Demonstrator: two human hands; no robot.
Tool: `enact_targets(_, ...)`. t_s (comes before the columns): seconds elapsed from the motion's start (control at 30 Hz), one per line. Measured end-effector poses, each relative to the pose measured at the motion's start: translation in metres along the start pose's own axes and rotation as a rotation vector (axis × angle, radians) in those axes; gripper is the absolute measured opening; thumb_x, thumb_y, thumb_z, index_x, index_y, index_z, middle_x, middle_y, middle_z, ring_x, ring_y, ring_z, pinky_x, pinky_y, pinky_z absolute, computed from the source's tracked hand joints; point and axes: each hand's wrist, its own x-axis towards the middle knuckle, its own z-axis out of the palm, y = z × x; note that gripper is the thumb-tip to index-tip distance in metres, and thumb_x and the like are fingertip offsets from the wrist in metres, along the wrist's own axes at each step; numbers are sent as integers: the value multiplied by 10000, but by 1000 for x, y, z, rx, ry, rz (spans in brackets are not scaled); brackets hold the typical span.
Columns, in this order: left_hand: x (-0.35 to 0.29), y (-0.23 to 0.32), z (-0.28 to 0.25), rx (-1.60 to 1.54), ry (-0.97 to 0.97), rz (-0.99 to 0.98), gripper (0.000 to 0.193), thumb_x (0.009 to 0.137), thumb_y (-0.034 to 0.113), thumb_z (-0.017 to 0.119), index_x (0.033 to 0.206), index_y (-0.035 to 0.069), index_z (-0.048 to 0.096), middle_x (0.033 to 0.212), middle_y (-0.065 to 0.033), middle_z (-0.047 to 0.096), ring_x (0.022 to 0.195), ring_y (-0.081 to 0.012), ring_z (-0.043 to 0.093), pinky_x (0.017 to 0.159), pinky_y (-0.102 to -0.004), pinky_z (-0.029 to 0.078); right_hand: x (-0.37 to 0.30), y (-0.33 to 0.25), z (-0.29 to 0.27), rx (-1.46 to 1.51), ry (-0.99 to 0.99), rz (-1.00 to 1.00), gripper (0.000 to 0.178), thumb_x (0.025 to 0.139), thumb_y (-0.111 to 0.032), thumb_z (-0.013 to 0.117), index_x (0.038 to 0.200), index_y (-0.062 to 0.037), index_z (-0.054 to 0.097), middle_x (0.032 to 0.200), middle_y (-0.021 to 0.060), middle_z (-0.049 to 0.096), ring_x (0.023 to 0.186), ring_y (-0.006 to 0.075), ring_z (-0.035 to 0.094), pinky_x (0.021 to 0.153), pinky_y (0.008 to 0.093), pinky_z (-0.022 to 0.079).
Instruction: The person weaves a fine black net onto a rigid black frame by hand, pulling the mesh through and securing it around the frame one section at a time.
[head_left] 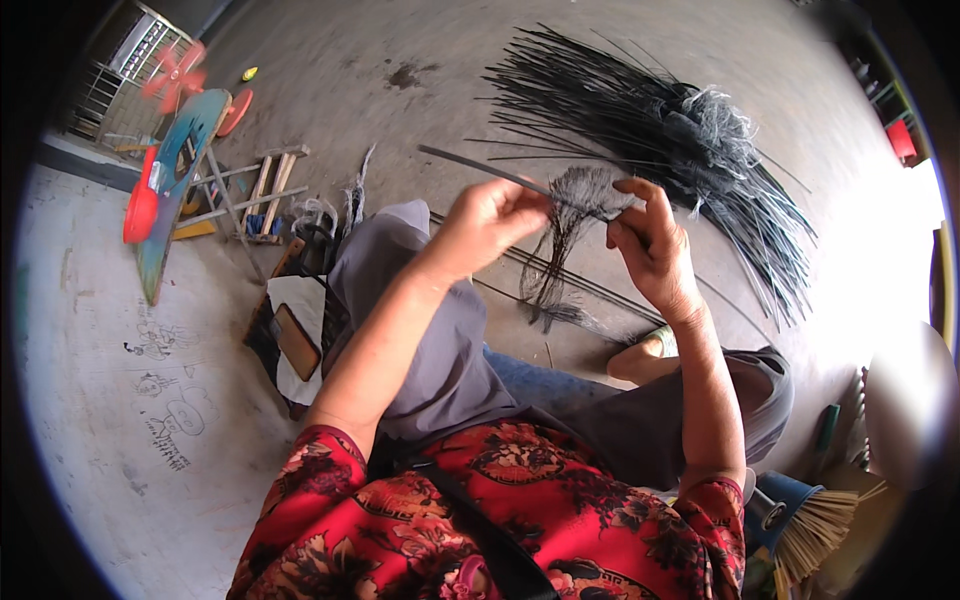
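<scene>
In front of my knees, my left hand (498,222) is closed, with thumb and fingers pinching a long flat dark strip (462,160) that sticks out to the upper left. A bunch of thin dark netting (585,190) spreads between my two hands and hangs down in a gathered tangle. My right hand (652,245) has its thumb and forefinger curled around the netting's right edge; the exact grip between the fingertips is hard to see. Beyond the hands, a large pile of long black strips (610,105) lies on the floor, with a pale fibrous tangle (720,125) on it.
Several long strips (590,280) lie on the floor below the netting. To my left are a phone (297,342) on a white cloth, a small wooden stool frame (265,195) and a blue-green board (180,190) beside a red fan (178,75). A straw broom (815,525) is at lower right.
</scene>
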Motion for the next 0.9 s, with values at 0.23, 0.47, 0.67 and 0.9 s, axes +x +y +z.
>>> enact_targets(0.23,21,149,-85,194,172,275,429,1041,113,607,1427,-59,681,1317,-191,773,1218,-284,744,1128,-404,537,9,-24,-53,-238,157,-300,243,973,-8,764,1129,-48,583,886,113,770,785,339,771,688,396,596)
enact_targets(0.47,54,153,40,1041,-319,-134,576,1070,542,720,1200,-18,744,1054,-76,771,987,-156,725,896,-334,583,11,-56,-45,-354,112,-412,305,935,-54,843,1071,-62,570,865,133,734,783,353,755,675,416,589)
enact_targets(0.67,66,110,99,522,-328,205,260,1055,259,797,1113,14,732,973,-10,719,950,-74,622,853,-290,550,12,-40,-61,-180,182,-266,324,966,-21,768,1124,-53,486,876,197,730,869,449,758,690,469,598)
enact_targets(0.9,95,83,51,839,120,335,258,1116,256,704,1074,2,715,797,16,651,711,-74,558,659,-297,504,-27,-26,-166,-218,-2,221,359,951,-177,854,1196,-17,646,905,175,764,792,287,753,723,386,595)
